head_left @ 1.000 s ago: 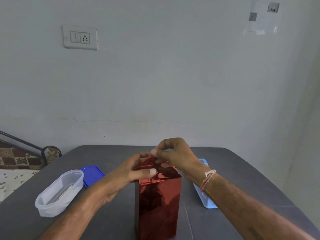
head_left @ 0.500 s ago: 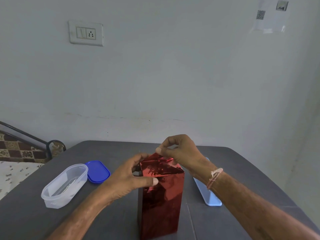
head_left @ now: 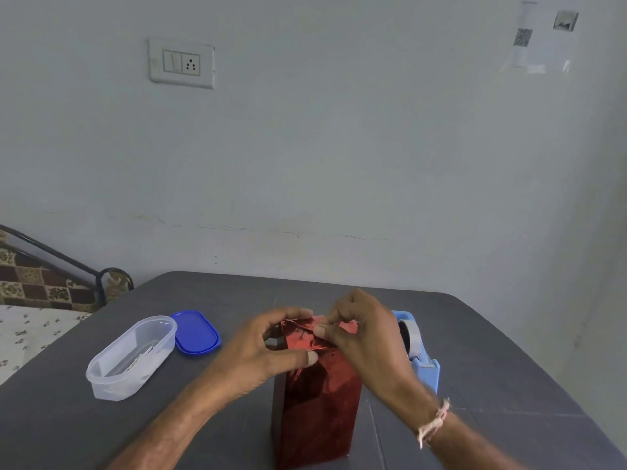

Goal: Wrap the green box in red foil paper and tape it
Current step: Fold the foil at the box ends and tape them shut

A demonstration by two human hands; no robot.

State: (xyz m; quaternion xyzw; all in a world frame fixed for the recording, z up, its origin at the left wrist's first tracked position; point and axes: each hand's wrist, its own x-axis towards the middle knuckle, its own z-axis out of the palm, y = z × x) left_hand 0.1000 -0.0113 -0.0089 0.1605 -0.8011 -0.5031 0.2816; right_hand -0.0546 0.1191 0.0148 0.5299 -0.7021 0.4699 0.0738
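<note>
Foil-wrapped box (head_left: 319, 401): left hand (head_left: 261, 354) grips top, right hand (head_left: 366, 337) apparently pinches flap (head_left: 302, 334).

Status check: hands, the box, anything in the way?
Left hand grips the foil-wrapped box near its top. Right hand pinches the top foil flap. Box upright, sides covered. Blue tape dispenser just behind the right hand; nothing blocking.

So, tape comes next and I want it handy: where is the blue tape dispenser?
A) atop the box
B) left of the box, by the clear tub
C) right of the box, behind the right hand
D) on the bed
C: the blue tape dispenser stands right of the red-wrapped box, partly hidden by the right hand.
</note>
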